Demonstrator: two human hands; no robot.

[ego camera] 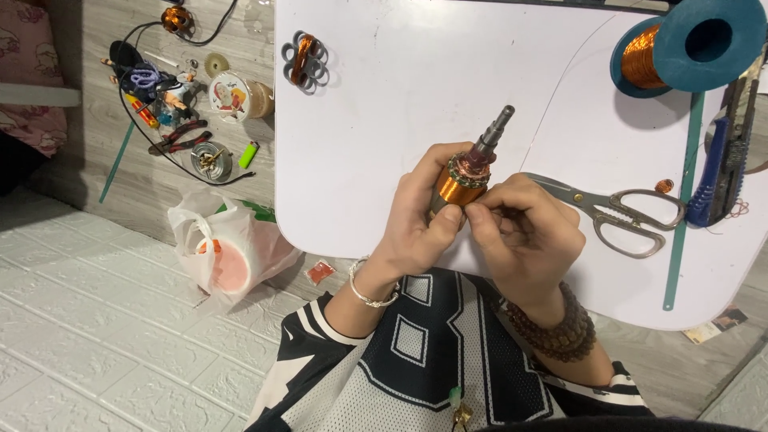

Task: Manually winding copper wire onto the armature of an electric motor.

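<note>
My left hand (418,224) grips a motor armature (466,178) wound with copper wire, its steel shaft pointing up and away over the white table (384,120). My right hand (524,232) pinches at the copper winding near the armature's lower edge with thumb and fingertips. Both hands hover just above the table's near edge. A silver bracelet sits on my left wrist and a wooden bead bracelet on my right.
Steel scissors (608,212) lie right of my hands. A teal spool of copper wire (680,48) stands far right, with a blue utility knife (716,172) below it. A small coil part (304,60) lies at the table's far left. Tools, pliers, a lighter and a plastic bag (228,252) litter the floor.
</note>
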